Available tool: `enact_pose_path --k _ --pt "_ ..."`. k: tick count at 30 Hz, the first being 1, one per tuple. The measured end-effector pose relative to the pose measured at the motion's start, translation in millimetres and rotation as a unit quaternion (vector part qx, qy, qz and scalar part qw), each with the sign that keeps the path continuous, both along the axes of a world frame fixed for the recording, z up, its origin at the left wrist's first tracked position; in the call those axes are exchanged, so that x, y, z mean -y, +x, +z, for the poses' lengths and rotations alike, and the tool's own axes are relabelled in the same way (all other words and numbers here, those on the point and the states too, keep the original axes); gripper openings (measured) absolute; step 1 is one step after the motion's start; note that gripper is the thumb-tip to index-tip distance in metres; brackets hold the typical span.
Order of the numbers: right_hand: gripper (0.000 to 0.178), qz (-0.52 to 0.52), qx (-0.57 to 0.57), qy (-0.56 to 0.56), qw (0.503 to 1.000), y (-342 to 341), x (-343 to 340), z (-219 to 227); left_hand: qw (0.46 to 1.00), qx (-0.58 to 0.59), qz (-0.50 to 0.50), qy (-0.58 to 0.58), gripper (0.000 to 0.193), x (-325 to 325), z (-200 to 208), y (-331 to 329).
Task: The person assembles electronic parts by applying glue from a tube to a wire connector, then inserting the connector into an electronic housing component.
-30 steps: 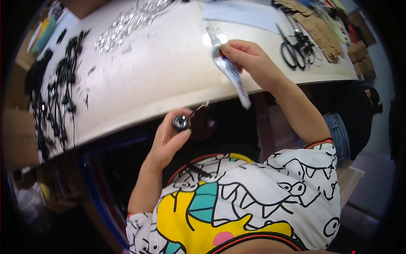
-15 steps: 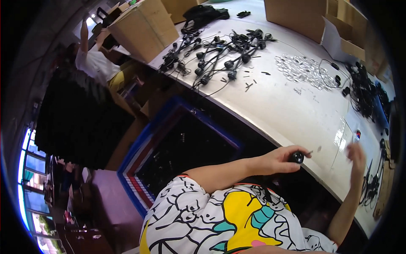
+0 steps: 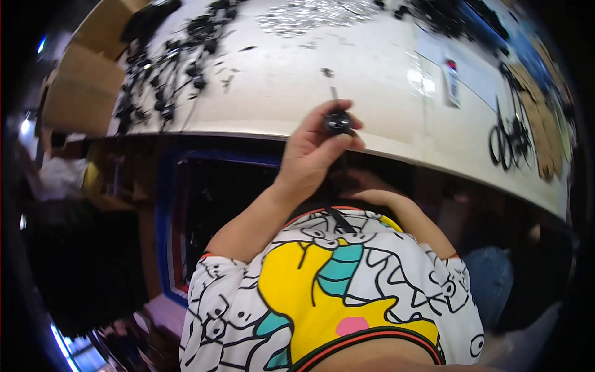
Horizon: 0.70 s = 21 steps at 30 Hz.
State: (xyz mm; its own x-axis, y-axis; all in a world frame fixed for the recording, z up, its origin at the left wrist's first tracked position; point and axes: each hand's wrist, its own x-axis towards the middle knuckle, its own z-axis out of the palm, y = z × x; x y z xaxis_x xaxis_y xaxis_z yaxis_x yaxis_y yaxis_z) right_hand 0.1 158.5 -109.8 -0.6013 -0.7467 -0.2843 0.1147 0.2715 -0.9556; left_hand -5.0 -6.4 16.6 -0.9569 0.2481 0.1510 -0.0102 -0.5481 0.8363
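Observation:
My left hand (image 3: 313, 149) is closed just over the near edge of the white table. Its thumb and fingers grip a round black part (image 3: 338, 123) with a glossy face. A thin dark stem (image 3: 334, 93) sticks out beyond the fingertips, and a small dark blurred bit (image 3: 326, 72) lies past it on the tabletop. Below the table edge, close to my shirt, my right hand (image 3: 365, 185) sits in shadow. Its fingers are too dark to make out, as is anything they may hold.
Black cables with round heads (image 3: 164, 87) lie at the table's left, short black pieces (image 3: 228, 77) beside them. Many small clear pieces (image 3: 310, 17) spread at the back. To the right are a white tube (image 3: 452, 84), scissors (image 3: 499, 144) and cardboard (image 3: 536, 130). A blue-rimmed container (image 3: 166, 217) stands lower left.
The view has swung to the right. My right hand has come off the tabletop area and dropped below the edge near my body. My left hand keeps hold of the round black part.

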Motion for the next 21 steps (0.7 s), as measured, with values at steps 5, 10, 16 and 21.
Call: enact_pose_path --k 5,10,16,21 --pt "0.022 -0.094 0.013 0.079 0.992 -3 -28 -45 1.0 -0.001 -0.013 0.01 0.041 -6 -4 -4" --pt "0.019 -0.086 -0.029 0.108 0.99 -5 -42 -56 0.999 -0.005 -0.035 -0.014 0.041 -11 -5 -5" --pt "0.018 -0.034 -0.114 0.17 0.978 -8 -32 -64 0.999 0.009 -0.031 -0.044 0.04 -9 -3 -4" --pt "0.02 -0.069 -0.174 0.054 0.981 -4 -13 -55 0.996 0.002 -0.015 -0.088 0.043 -4 0 -6"
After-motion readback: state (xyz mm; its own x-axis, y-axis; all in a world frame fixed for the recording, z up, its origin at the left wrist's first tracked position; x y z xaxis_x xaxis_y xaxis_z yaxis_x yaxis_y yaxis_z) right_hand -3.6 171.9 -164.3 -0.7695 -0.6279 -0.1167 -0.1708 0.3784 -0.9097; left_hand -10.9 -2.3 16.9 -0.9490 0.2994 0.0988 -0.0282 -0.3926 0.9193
